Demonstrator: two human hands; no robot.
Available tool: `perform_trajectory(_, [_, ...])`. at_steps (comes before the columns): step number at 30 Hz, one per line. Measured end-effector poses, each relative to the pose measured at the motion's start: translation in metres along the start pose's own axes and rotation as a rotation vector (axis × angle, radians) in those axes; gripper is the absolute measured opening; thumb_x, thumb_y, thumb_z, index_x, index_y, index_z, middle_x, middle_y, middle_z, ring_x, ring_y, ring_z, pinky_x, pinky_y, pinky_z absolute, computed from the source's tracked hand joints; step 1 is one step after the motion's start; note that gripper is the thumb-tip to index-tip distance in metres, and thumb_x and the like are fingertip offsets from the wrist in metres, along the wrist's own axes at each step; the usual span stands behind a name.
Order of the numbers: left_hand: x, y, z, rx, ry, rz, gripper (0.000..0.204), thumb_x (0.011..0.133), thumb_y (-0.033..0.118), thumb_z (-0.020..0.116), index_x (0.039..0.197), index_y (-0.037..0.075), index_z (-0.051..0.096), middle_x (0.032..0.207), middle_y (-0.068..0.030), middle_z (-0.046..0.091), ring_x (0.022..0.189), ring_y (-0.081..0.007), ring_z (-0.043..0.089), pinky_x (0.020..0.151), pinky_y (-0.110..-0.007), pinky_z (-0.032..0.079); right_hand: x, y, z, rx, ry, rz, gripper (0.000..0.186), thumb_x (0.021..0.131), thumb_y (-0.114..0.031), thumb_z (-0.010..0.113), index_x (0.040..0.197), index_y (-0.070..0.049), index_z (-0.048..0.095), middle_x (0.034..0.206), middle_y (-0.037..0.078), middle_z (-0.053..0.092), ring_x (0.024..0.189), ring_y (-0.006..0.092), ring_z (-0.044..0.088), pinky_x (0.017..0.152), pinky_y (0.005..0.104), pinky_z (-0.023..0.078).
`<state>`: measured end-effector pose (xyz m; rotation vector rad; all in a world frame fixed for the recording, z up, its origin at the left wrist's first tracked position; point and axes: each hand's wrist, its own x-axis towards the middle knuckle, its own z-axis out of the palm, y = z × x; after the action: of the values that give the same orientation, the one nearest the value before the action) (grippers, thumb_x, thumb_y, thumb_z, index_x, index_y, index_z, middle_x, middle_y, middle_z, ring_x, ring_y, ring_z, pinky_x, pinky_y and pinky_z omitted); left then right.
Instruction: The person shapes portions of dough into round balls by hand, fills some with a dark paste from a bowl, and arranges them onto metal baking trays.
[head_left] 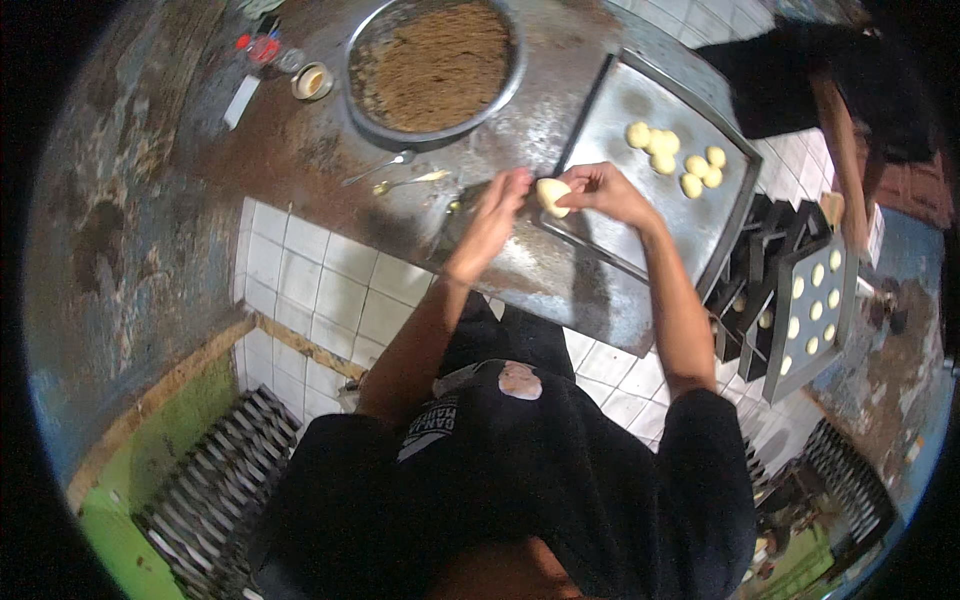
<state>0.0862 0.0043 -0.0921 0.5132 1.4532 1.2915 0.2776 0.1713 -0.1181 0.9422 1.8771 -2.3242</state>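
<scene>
Pale dough piece (551, 197) between the hands (612, 196) (in the right's grip)

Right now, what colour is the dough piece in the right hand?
The dough piece is pale yellow, best seen in the head view.

Dim, uneven light leaves pale glare on the tray (602, 135) and table (290, 150); a soft shadow crosses the tray's near edge, fine grain shows, and straight lines bend toward the black corners
</scene>
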Motion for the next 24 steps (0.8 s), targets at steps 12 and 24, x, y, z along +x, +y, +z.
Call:
perform_trajectory(12, [0.026,0.089,-0.079,-0.355,0.329,0.131,0.058,0.11,0.06,0.042,0.092,0.007,0.059,0.081,-0.0043,0.063,0.076,-0.0145,0.063,0.068,-0.031,0.051,0.084,-0.134,0.203,0.292,0.713,-0.357,0.02,0.102,-0.019,0.073,0.096,0.001,0.073,0.084,0.001,0.071,0.076,0.0064,0.061,0.066,0.024,0.049])
perform_trajectory(24, [0.001,0.072,-0.238,0.365,-0.049,0.472,0.071,0.075,0.017,0.093,0.137,0.004,0.062,0.132,-0.0159,0.068,0.119,-0.0296,0.067,0.102,-0.042,0.053,0.219,-0.173,0.151,-0.793,0.372,-0.27,0.045,0.097,-0.04,0.074,0.117,0.0,0.075,0.109,0.025,0.07,0.1,0.0411,0.07,0.092,0.0465,0.055])
